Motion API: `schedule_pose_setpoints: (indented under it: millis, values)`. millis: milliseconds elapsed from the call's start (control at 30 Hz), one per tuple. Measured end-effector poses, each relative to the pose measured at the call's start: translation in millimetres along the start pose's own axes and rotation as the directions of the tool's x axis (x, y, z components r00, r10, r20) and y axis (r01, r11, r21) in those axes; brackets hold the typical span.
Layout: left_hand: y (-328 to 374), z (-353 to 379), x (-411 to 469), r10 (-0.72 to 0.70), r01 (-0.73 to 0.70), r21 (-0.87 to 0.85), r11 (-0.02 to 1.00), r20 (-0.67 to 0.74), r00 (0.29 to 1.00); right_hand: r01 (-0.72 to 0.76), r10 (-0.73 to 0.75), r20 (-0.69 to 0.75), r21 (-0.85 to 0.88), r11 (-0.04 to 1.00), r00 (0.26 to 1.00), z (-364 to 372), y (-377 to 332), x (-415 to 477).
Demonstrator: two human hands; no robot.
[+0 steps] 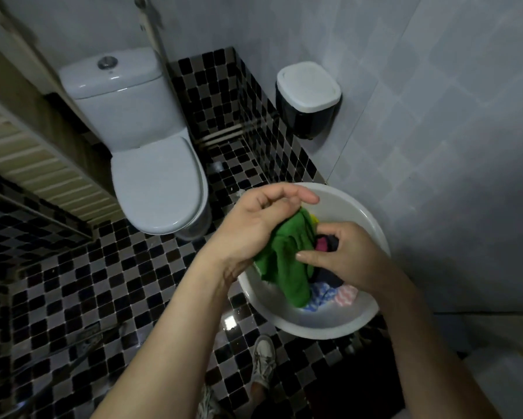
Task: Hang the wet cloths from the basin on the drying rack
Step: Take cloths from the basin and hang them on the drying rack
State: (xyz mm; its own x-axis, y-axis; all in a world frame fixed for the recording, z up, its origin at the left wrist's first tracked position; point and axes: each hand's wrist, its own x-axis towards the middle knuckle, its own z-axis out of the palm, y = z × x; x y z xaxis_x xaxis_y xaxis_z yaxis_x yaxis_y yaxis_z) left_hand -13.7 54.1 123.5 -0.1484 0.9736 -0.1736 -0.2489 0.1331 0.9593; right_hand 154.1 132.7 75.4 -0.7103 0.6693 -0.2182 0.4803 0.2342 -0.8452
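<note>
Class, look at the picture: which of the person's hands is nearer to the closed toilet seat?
Left. The left hand holds the green cloth just right of the toilet seat; the right hand is farther right, over the basin.

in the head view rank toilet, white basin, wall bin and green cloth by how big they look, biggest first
1. toilet
2. white basin, partly hidden by the hands
3. wall bin
4. green cloth, bunched up and nearer the camera, so close to the bin and unsure

Single head-worn view, facing forward and steeply down, close above the basin (pixel 372 219). Wide angle also takes in floor (pixel 73 285), toilet (pixel 157 182) and wall (pixel 450 146).
</note>
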Motion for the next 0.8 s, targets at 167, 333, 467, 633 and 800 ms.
schedule_pose_setpoints:
  millis: [167,333,467,633,800]
  values:
    - [24,-17,-15,0.042,-0.061,-0.178,0.982,-0.111,0.993,-0.07,0.067,-0.025,-0.123,0.99,0.997,-16,-9,0]
    - [46,-49,-41,0.095,-0.119,-0.11,0.987,-0.201,0.975,-0.102,0.1,-0.024,-0.116,0.988,0.995,-31,-40,9]
    - [65,-77,-69,0.115,0.022,0.517,0.856,-0.232,0.966,-0.078,0.085,0.001,-0.383,0.921,0.996,-33,-73,22]
    - [63,-113,-89,0.348,0.115,0.761,0.638,-0.419,0.839,0.05,-0.092,-0.19,-0.216,0.975,0.977,-8,-103,40]
    - [65,-144,-111,0.48,0.037,0.698,0.715,-0.529,0.7,0.228,-0.229,-0.163,-0.028,0.973,0.96,9,-144,55]
